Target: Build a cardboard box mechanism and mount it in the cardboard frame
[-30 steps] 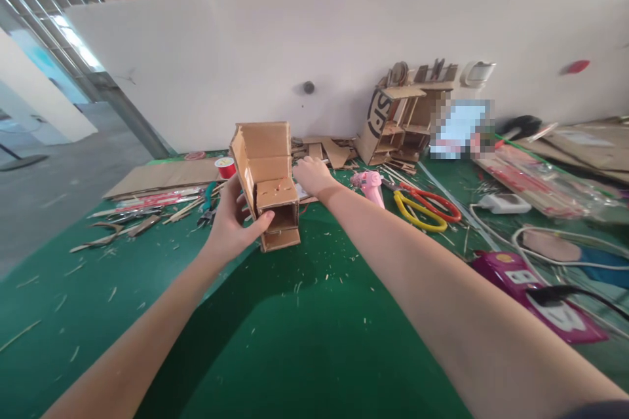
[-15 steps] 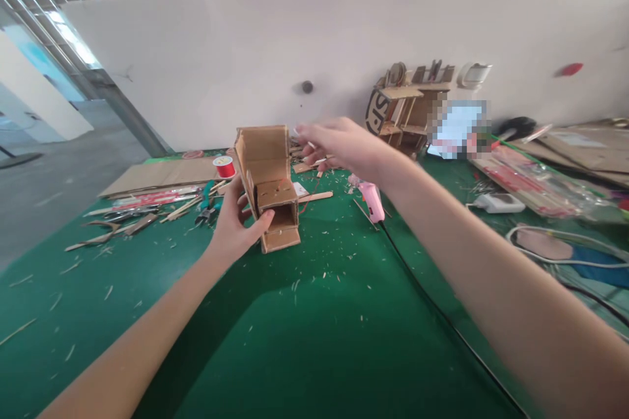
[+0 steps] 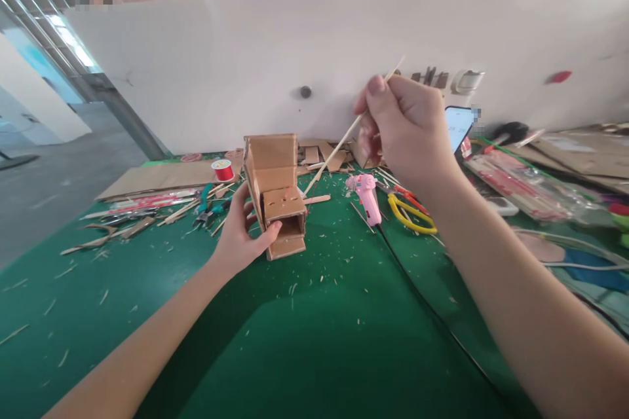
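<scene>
My left hand (image 3: 248, 230) grips the left side of a small cardboard model (image 3: 284, 201), its thumb at the front opening. The model has a tall back panel, a box-like lower part with small holes in its top, and a flap at the bottom front. Between the thumb and fingers of my right hand (image 3: 400, 121) is a thin wooden stick (image 3: 344, 139), raised above the table. The stick slants down to the left, and its lower end is close to the model's right side; whether they touch I cannot tell.
A pink glue gun (image 3: 366, 198) with a black cord lies right of the model, beside yellow-handled scissors (image 3: 410, 215). A red thread spool (image 3: 223, 170) and teal-handled pliers (image 3: 204, 200) are on the left. Cardboard scraps (image 3: 334, 156) lie behind, and a phone (image 3: 458, 127) leans at the right.
My right hand has moved up and right from behind the model, and the stick now shows clearly in its fingers. The model, still in my left hand, appears slightly further right.
</scene>
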